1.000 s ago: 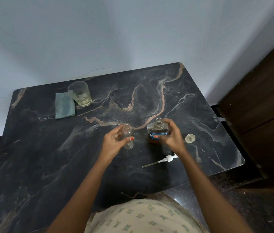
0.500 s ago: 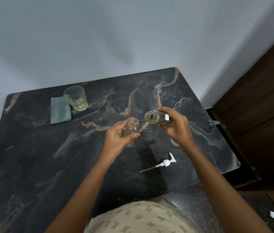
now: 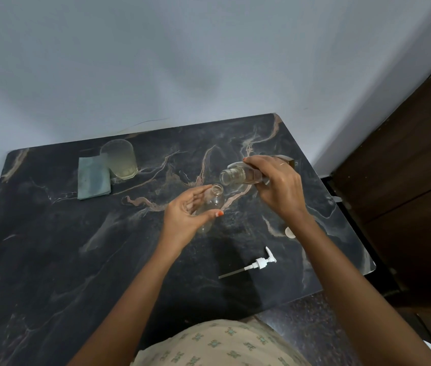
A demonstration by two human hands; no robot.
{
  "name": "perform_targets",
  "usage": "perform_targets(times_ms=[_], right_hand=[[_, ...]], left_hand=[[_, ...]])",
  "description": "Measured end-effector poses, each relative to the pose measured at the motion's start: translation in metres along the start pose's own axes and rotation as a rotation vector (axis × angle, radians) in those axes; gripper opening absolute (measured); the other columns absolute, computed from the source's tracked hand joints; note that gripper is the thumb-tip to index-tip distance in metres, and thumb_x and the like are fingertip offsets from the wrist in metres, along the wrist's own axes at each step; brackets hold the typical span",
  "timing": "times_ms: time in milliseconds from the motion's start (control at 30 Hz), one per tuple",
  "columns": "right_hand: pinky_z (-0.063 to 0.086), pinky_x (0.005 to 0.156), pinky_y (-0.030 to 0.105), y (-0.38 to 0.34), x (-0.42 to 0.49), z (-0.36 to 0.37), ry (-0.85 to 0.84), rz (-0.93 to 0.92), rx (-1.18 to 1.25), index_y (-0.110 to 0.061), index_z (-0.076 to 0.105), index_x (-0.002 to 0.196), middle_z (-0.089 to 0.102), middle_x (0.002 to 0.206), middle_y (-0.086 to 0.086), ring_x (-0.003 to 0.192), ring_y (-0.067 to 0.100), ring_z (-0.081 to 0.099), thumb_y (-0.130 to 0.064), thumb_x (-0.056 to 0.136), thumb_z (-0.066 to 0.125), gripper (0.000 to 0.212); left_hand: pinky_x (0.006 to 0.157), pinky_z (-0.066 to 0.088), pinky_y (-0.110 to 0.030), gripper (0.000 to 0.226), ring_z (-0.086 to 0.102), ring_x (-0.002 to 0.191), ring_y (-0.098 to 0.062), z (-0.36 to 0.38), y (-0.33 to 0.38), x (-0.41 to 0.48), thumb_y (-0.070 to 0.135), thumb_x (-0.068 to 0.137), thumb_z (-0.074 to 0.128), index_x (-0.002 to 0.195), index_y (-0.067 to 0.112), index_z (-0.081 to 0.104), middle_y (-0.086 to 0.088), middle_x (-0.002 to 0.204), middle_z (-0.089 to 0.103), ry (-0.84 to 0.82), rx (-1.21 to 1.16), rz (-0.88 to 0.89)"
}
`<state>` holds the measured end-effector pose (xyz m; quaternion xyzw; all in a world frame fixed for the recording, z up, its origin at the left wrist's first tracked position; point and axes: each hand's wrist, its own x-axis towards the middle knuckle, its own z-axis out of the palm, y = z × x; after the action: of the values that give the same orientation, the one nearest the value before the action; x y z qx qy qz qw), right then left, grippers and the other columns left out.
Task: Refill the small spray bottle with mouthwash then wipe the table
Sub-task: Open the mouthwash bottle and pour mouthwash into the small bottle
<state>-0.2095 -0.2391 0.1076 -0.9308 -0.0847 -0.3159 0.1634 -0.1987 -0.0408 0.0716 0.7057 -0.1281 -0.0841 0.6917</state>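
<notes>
Left hand (image 3: 185, 215) wraps the probably light, slick small spray bottle (image 3: 213, 204) mid-body, steadying it; right hand (image 3: 278, 188) clamps the tilted mouthwash bottle (image 3: 235, 177) at its 2 o'clock.

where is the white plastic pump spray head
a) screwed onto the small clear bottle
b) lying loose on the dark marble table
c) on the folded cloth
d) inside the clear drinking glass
B: the white plastic pump spray head lies loose on the dark marble table, and the small clear bottle has an open neck.
</notes>
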Motion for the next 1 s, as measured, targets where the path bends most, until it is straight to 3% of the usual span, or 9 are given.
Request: perform_targets(times_ms=[300,1000], right_hand=[[0.052,0.075,0.031,-0.004,0.012,-0.005,0.042,-0.103,-0.055,-0.006,0.067,0.098,0.072,0.095,0.007,0.087,0.024,0.068,0.006,0.064,0.074,0.037],[0.053,0.075,0.036,-0.007,0.023,-0.014,0.017,-0.212,-0.144,-0.007,0.068,0.097,0.072,0.094,0.008,0.087,0.026,0.068,0.005,0.071,0.07,0.029]], left_hand=[[0.077,0.046,-0.006,0.05,0.064,0.091,0.004,-0.001,0.004,0.002,0.023,0.051,0.079,0.097,0.035,0.062,0.019,0.093,0.068,0.006,-0.002,-0.01],[0.077,0.047,-0.007,0.049,0.064,0.091,0.003,-0.001,0.006,0.001,0.024,0.05,0.078,0.095,0.038,0.063,0.021,0.09,0.068,0.012,-0.025,-0.034]])
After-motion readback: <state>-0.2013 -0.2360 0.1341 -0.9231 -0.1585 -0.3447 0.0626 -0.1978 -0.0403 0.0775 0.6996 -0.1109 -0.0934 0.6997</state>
